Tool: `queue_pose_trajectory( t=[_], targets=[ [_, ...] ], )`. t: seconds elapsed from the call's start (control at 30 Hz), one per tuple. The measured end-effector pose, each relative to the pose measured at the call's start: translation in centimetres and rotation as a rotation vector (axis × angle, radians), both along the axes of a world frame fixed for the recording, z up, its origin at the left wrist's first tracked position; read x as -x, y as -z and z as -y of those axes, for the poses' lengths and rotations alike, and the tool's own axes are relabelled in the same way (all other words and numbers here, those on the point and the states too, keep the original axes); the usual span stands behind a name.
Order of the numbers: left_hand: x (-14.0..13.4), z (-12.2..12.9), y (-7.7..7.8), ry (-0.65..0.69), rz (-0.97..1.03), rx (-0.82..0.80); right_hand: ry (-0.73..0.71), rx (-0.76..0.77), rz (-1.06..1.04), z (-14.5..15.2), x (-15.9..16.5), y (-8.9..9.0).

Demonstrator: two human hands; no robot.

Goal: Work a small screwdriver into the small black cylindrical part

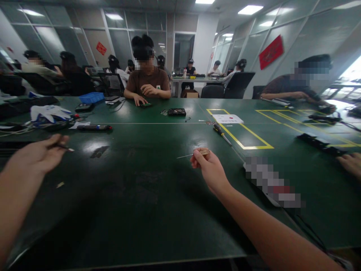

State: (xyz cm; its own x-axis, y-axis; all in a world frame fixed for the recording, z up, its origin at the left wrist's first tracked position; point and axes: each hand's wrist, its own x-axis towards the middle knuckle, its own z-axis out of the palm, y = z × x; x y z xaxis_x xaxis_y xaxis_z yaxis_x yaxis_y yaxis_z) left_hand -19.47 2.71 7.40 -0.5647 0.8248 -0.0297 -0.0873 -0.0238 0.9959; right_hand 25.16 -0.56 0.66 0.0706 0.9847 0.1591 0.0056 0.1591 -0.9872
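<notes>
My left hand (46,154) is raised over the left side of the green table (121,218). Its fingers pinch a thin dark object with a pale tip (69,149), too small and blurred to name. Near the middle, my right hand (208,163) is closed around a tool with a slender metal shaft (184,156) pointing left; its tan end shows above the fingers, and the rest of its handle is hidden. Below my left hand lies a small pale scrap (60,184). Beyond my right hand rests a yellow-and-black screwdriver (222,134).
White gloves (49,113), a blue tray (91,98) and a dark pen-like tool (94,128) lie at left. A power strip (270,184) lies by my right forearm. Opposite sits a person (148,79) handling a small board. A black case (177,112) holds small parts.
</notes>
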Motion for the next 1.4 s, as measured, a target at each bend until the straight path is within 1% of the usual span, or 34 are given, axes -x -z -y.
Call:
queue_pose_trajectory(
  t=[0.03, 0.07, 0.13, 0.2, 0.23, 0.27, 0.3, 0.33, 0.4, 0.47, 0.53, 0.57, 0.63, 0.73, 0.8, 0.9, 1.0, 1.13, 1.27, 1.4],
  targets=[
    [-1.4, -0.6, 0.4, 0.031, 0.053, 0.009, -0.016, -0.031, 0.033, 0.1, 0.0, -0.2],
    [-3.2, -1.0, 0.9, 0.093, 0.111, 0.015, -0.03, -0.057, 0.068, 0.3, 0.0, -0.4],
    [-8.1, -1.3, 2.0, 0.3, 0.205, 0.023, -0.044, -0.089, 0.111, 0.6, -0.1, -0.8],
    [-13.5, -0.8, 3.5, 0.435, 0.296, 0.067, -0.05, -0.091, 0.107, 0.8, -0.1, -0.9],
    [-15.9, -0.3, 4.4, 0.499, 0.306, 0.092, -0.049, -0.086, 0.092, 0.9, -0.2, -0.9],
    [-18.1, 0.2, 5.2, 0.56, 0.287, 0.108, -0.049, -0.08, 0.073, 1.0, -0.2, -0.9],
    [-19.8, 0.8, 6.0, 0.61, 0.22, 0.104, -0.051, -0.078, 0.051, 1.0, -0.2, -0.9],
    [-21.2, 1.3, 6.8, 0.639, 0.119, 0.065, -0.054, -0.08, 0.027, 1.0, -0.3, -0.8],
    [-22.6, 2.3, 8.1, 0.666, -0.078, -0.053, -0.062, -0.095, -0.01, 1.1, -0.3, -0.8],
    [-22.8, 3.0, 8.8, 0.703, -0.29, -0.174, -0.061, -0.128, -0.02, 1.3, -0.2, -0.9],
    [-22.4, 3.4, 9.0, 0.711, -0.488, -0.275, -0.054, -0.173, -0.012, 1.6, -0.1, -1.0],
    [-22.1, 3.5, 8.9, 0.7, -0.564, -0.31, -0.055, -0.195, -0.006, 1.8, -0.1, -1.1],
    [-21.7, 3.6, 8.8, 0.672, -0.651, -0.349, -0.058, -0.229, 0.006, 2.2, 0.0, -1.4],
    [-21.5, 3.7, 8.5, 0.652, -0.699, -0.364, -0.06, -0.236, 0.036, 2.9, 0.1, -1.6],
    [-21.5, 3.7, 8.3, 0.647, -0.723, -0.356, -0.087, -0.247, 0.075, 3.2, 0.0, -1.5],
    [-21.5, 3.8, 8.2, 0.638, -0.758, -0.345, -0.133, -0.26, 0.191, 3.5, 0.0, -1.3],
    [-21.5, 3.8, 8.3, 0.637, -0.79, -0.368, -0.169, -0.277, 0.316, 3.6, 0.1, -1.2],
    [-21.4, 3.7, 8.4, 0.644, -0.81, -0.389, -0.182, -0.344, 0.41, 3.7, 0.3, -1.5],
    [-21.3, 3.7, 8.4, 0.63, -0.819, -0.409, -0.175, -0.394, 0.445, 4.0, 0.2, -1.8],
    [-21.3, 3.6, 8.5, 0.606, -0.818, -0.401, -0.103, -0.402, 0.402, 4.3, 0.0, -1.7]
  ],
)
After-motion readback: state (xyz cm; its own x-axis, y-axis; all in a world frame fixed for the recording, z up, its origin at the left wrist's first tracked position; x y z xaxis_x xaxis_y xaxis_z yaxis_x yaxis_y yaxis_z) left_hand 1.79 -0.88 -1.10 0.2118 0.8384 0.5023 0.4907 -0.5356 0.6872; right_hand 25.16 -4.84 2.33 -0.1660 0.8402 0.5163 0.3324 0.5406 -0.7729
